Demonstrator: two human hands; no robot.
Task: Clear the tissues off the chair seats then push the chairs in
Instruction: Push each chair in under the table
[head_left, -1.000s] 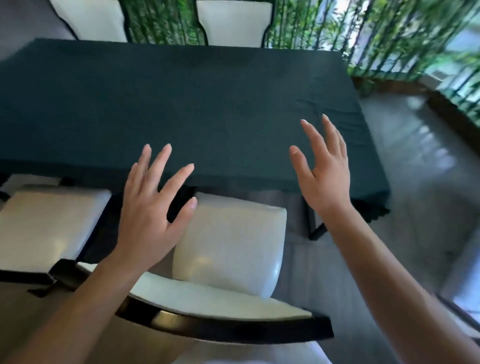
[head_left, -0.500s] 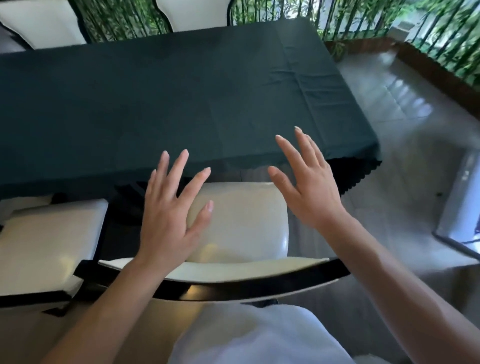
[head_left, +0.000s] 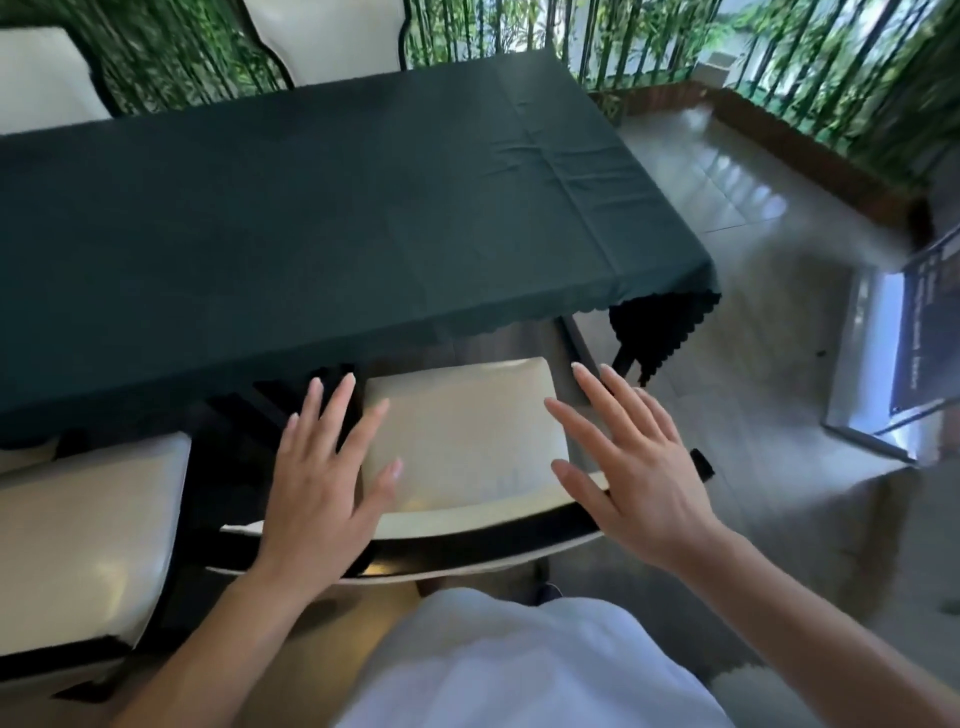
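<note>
We see the chair (head_left: 457, 447) in the lower middle of the frame, its cream seat bare of any tissue and only its far edge tucked under the hanging cloth of the table (head_left: 311, 218), so we judge the step in hand to be the push-in. The relation that matters is this: the dark curved backrest (head_left: 467, 551) runs left to right across the frame, just below both hands, and the table lies straight up-frame from it. Our left hand (head_left: 317, 493) hovers over the left part of that rail with fingers spread and straight, holding nothing; our right hand (head_left: 639, 478) does the same over the right end, likewise wide and empty. We cannot tell whether either palm touches the rail. Both look about equally near it, so we judge an even two-handed grip and a push up-frame would suit. A second chair (head_left: 88, 540) stands at lower left, its seat also bare.
</note>
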